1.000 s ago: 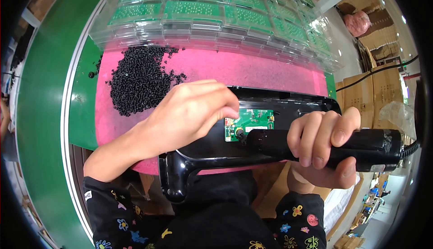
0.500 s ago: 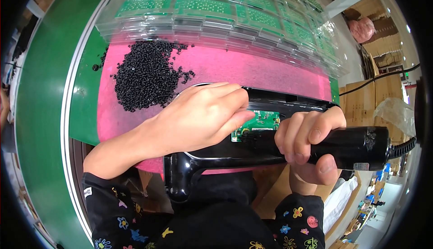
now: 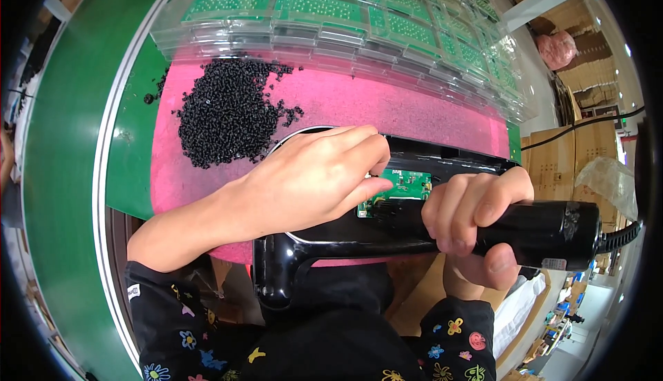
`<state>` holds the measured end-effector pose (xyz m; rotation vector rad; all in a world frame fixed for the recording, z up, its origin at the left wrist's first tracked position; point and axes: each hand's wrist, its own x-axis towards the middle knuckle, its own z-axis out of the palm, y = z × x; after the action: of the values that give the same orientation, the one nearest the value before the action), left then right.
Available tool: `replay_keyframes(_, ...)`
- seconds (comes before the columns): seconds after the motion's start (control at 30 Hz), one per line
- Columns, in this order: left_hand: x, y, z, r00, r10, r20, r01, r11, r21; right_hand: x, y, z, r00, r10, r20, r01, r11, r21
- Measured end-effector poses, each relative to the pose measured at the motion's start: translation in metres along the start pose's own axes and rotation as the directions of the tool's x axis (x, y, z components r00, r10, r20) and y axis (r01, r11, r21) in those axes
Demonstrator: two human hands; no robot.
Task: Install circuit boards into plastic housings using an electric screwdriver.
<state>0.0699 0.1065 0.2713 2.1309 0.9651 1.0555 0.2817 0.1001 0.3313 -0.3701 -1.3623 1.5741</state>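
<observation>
My right hand is wrapped round a black electric screwdriver, held level with its cord end to the right and its tip pointing left. Beneath lies a black plastic housing with a green circuit board inside it. The screwdriver's front end is over the board's near edge. My left hand lies over the housing's left part, its fingertips pinched at the board's left side; whatever they hold is hidden. A heap of small black parts, too small to name, lies just beyond my left forearm.
A pink mat covers the green table. Stacked clear plastic trays with green circuit boards stand along its far side. At the right are cardboard boxes; the screwdriver's black cord runs off that way.
Little has changed. The whole view has shifted slightly, and the screwdriver's cord end sits a touch lower. My left fingers stay pinched at the board's left side.
</observation>
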Motion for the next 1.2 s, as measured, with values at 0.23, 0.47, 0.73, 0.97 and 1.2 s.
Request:
replay_keyframes(0.23,-0.006,-0.006,-0.001,0.999,0.0,0.039,-0.002,0.998,0.056,0.014,0.021,-0.007,0.955,-0.049,0.291,0.051,0.999,-0.001)
replay_keyframes(0.47,-0.008,-0.011,0.003,0.99,0.106,0.094,-0.117,0.986,0.119,0.022,0.01,-0.005,0.927,0.093,0.363,-0.031,0.984,-0.173)
replay_keyframes(0.73,-0.011,-0.011,-0.002,0.944,0.069,0.323,-0.136,0.973,0.188,0.005,0.006,-0.006,0.976,-0.069,0.205,0.063,0.997,0.033)
replay_keyframes(0.97,-0.003,-0.008,0.001,0.946,0.243,0.213,-0.249,0.969,0.001,0.01,-0.004,-0.006,0.927,-0.372,0.051,0.366,0.926,0.096)
replay_keyframes(1.2,0.001,-0.002,-0.003,0.955,0.189,0.227,-0.162,0.978,-0.132,0.004,-0.016,-0.014,0.93,-0.368,0.024,0.365,0.929,0.066)
